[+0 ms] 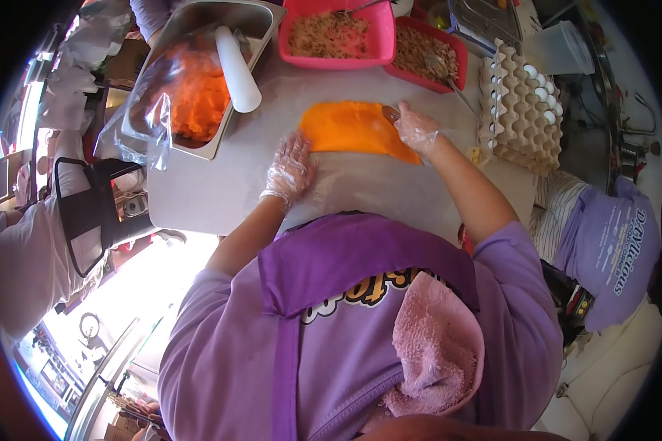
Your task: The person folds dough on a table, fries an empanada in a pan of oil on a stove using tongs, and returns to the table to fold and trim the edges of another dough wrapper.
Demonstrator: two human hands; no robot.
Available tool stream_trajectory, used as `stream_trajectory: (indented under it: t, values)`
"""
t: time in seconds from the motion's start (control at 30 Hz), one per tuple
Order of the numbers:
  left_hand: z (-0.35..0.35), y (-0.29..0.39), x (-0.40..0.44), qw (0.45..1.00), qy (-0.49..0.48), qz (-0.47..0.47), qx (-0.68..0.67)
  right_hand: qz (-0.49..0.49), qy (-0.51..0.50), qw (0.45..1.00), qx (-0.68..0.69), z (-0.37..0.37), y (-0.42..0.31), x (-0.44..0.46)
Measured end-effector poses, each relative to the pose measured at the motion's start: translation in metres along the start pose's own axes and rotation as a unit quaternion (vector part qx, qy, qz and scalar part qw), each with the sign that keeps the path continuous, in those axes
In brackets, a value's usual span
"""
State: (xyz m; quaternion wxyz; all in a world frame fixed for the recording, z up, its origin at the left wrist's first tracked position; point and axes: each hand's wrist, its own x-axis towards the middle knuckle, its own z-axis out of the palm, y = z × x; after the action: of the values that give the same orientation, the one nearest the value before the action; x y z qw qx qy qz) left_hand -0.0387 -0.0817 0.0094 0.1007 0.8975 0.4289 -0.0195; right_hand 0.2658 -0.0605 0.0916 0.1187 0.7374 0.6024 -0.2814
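Note:
A flat sheet of orange dough (pixel 353 131) lies on the table in front of me, its lower right corner drawn to a point. My left hand (pixel 291 165), in a clear plastic glove, rests with fingers extended at the dough's left edge. At the upper right edge is my gloved right hand (pixel 415 126), its fingers closed around a small brown, rounded tool (pixel 390 113). The tool's end touches or hovers just over the dough; its kind is unclear.
A steel pan (pixel 221 132) holds orange dough, plastic film and a white rolling pin (pixel 237 73). Behind the sheet stand a pink tub (pixel 337 64) of filling and a red tub (pixel 460 62) with a spoon. Egg trays (pixel 518 121) are stacked right. People stand at both sides.

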Motion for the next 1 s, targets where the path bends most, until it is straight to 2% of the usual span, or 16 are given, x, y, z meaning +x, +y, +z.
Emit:
stream_trajectory:
  t: [0.17,0.23,0.37,0.43,0.47,0.53,0.57,0.63,0.67,0.73,0.83,1.0]
  values:
    - [-0.001,0.0,0.0,1.0,0.005,0.0,-0.002,-0.012,-0.026,0.999,-0.018,-0.01,-0.015,0.009]
    - [-0.001,0.0,-0.001,1.0,0.014,0.0,-0.014,0.041,-0.052,0.992,0.111,-0.015,-0.023,0.011]
    - [-0.001,0.0,-0.001,0.999,0.029,0.003,-0.029,0.079,-0.049,0.989,0.117,-0.036,-0.055,0.0]
    - [0.0,-0.001,-0.001,0.999,0.033,0.007,-0.027,0.019,-0.091,0.992,0.082,-0.035,-0.059,0.009]
    - [0.001,-0.001,-0.002,0.999,0.035,0.005,-0.03,0.019,-0.091,0.992,0.082,-0.031,-0.061,0.016]
    - [0.001,-0.001,-0.001,0.999,0.037,0.004,-0.034,-0.081,-0.084,0.992,-0.054,-0.021,-0.065,0.027]
    - [0.0,-0.001,-0.001,0.999,0.037,0.005,-0.038,-0.08,-0.084,0.992,-0.054,-0.016,-0.067,0.029]
    - [0.0,-0.001,-0.001,0.998,0.036,0.006,-0.043,-0.215,0.054,0.943,-0.247,-0.011,-0.074,0.029]
    - [0.001,-0.002,-0.001,0.998,0.041,0.006,-0.048,-0.215,0.054,0.944,-0.247,-0.012,-0.08,0.028]
    - [0.002,-0.002,-0.001,0.998,0.045,0.006,-0.053,-0.204,-0.034,0.933,-0.295,-0.019,-0.094,0.026]
    - [0.0,-0.001,-0.002,0.999,0.022,0.0,-0.042,-0.226,-0.033,0.914,-0.336,-0.031,-0.111,0.014]
    - [-0.001,-0.001,-0.002,0.997,0.039,0.001,-0.06,-0.26,-0.007,0.903,-0.342,-0.016,-0.12,0.024]
